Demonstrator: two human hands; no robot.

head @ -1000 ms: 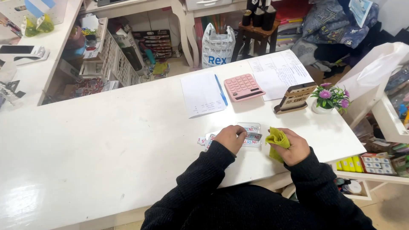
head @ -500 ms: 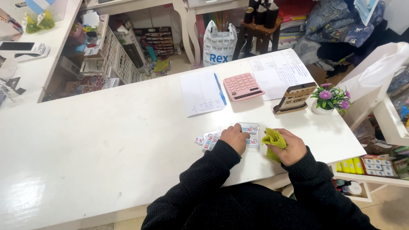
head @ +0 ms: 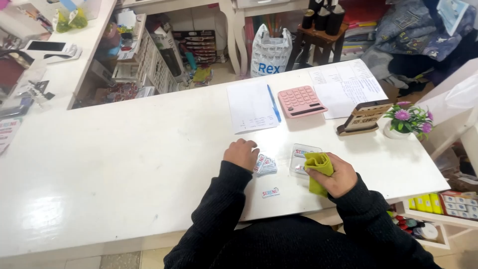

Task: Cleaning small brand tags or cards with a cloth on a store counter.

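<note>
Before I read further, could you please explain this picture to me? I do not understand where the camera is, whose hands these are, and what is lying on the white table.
There is no machine here. A person wears a camera on the head, so the one picture looks down at that person's own two arms in black sleeves.

The left hand rests on a small fanned stack of printed cards on the white table. One more single card lies apart, nearer the table's edge. The right hand has a grip on a yellow-green cloth, pressed beside a clear plastic case.

Farther away lie a pink calculator, a sheet of paper with a blue pen on it, more papers, a small wooden stand, and a little pot of purple flowers.
</note>
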